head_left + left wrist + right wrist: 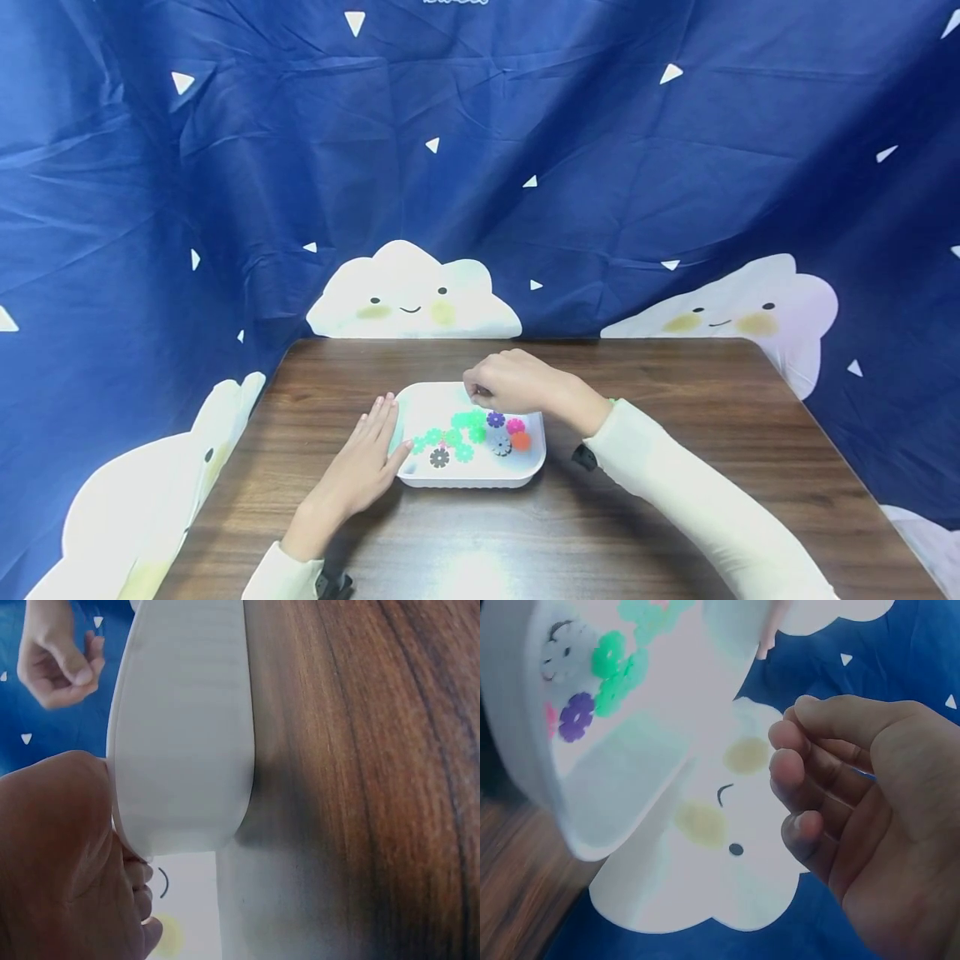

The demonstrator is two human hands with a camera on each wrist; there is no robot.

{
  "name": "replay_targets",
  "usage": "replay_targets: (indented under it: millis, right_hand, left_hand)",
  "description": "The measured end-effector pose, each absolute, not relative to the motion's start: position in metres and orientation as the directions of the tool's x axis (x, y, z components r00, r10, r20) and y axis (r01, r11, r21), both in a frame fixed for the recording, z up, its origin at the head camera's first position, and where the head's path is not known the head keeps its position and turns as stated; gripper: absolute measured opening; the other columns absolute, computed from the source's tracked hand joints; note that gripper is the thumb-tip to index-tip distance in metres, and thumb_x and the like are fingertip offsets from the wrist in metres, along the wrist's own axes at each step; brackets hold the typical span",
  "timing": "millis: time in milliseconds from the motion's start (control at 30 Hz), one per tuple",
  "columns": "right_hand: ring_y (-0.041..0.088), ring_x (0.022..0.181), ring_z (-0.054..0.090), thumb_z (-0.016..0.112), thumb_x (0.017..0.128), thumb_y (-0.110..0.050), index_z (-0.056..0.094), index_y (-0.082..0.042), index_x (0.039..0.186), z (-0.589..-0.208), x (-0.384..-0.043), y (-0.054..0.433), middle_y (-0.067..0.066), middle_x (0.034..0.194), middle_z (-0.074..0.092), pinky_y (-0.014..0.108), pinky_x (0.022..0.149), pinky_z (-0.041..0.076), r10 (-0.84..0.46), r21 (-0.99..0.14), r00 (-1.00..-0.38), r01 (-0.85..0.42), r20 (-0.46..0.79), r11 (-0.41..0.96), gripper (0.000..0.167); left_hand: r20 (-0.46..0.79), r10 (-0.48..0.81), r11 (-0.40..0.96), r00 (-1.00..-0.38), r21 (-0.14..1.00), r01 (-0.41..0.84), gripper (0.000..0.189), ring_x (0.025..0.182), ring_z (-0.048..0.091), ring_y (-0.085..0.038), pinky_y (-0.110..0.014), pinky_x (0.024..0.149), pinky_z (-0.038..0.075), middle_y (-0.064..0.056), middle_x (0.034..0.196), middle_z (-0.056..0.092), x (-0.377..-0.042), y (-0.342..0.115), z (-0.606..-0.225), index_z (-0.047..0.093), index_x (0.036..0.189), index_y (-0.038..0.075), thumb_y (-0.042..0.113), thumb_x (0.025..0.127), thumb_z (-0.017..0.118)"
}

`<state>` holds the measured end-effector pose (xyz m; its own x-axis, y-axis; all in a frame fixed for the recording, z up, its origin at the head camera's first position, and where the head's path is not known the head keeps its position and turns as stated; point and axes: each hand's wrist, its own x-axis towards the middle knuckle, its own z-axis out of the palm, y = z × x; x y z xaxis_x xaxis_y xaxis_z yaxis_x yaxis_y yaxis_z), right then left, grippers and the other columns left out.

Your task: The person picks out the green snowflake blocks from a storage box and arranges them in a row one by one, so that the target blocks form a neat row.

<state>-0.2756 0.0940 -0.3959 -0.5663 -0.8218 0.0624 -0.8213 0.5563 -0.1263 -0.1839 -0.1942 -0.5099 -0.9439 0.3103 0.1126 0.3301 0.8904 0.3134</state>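
A white plastic tray (468, 481) holds flower-shaped discs. Several green discs (465, 421) sit close together, overlapping in this view. A dark disc (439, 457) lies near the tray's front left. To the right are a purple disc (496, 419), a pink disc (515, 426), an orange disc (521, 441) and grey discs (500, 444). My left hand (363, 462) rests on the tray's left rim, its fingers extended along it. Above the back of the tray is my right hand (513, 382), fingers curled, thumb against the index finger. No disc shows in it in the right wrist view.
The tray stands on a dark wooden table (637, 375). A blue curtain (480, 167) with white triangles and smiling clouds hangs behind it and along the sides. Black bands with small devices are on both wrists, below white sleeves (697, 492).
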Motion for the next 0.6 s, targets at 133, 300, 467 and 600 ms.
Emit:
replay_targets:
  millis: [133, 300, 467, 600]
  right_hand:
    - [0.006, 0.066, 0.051, 0.073, 0.099, -0.017, 0.072, -0.021, 0.091, -0.396, -0.279, 0.080, -0.011, 0.076, 0.064, 0.022, 0.055, 0.038, -0.835, -0.128, -0.549, -0.832, 0.041, 0.540, 0.010]
    - [0.006, 0.066, 0.054, 0.072, 0.100, -0.017, 0.072, -0.020, 0.091, -0.396, -0.283, 0.063, -0.009, 0.081, 0.070, 0.021, 0.057, 0.043, -0.860, -0.110, -0.511, -0.855, 0.005, 0.507, 0.010]
    - [0.007, 0.069, 0.058, 0.070, 0.102, -0.018, 0.075, -0.021, 0.094, -0.400, -0.285, 0.044, -0.009, 0.085, 0.074, 0.021, 0.062, 0.048, -0.872, -0.078, -0.487, -0.869, -0.054, 0.489, 0.009]
    - [0.007, 0.069, 0.057, 0.069, 0.102, -0.019, 0.075, -0.022, 0.095, -0.407, -0.286, 0.030, -0.010, 0.084, 0.073, 0.022, 0.061, 0.048, -0.882, -0.038, -0.458, -0.885, -0.111, 0.464, 0.009]
  left_hand:
    - [0.112, 0.311, 0.890, -0.944, 0.314, 0.331, 0.075, 0.165, 0.017, -0.039, -0.058, 0.134, 0.021, -0.022, 0.176, 0.019, -0.183, -0.195, -0.511, 0.023, 0.166, -0.007, 0.043, 0.114, 0.045]
    - [0.113, 0.315, 0.891, -0.942, 0.307, 0.334, 0.076, 0.165, 0.018, -0.039, -0.057, 0.134, 0.021, -0.023, 0.176, 0.020, -0.183, -0.195, -0.511, 0.024, 0.166, -0.007, 0.044, 0.114, 0.044]
    - [0.114, 0.317, 0.890, -0.942, 0.308, 0.337, 0.076, 0.165, 0.017, -0.039, -0.058, 0.134, 0.021, -0.023, 0.176, 0.019, -0.183, -0.197, -0.512, 0.024, 0.166, -0.007, 0.043, 0.114, 0.045]
    - [0.109, 0.321, 0.889, -0.941, 0.306, 0.339, 0.076, 0.166, 0.016, -0.039, -0.058, 0.134, 0.021, -0.023, 0.176, 0.018, -0.184, -0.198, -0.512, 0.023, 0.166, -0.007, 0.044, 0.114, 0.045]
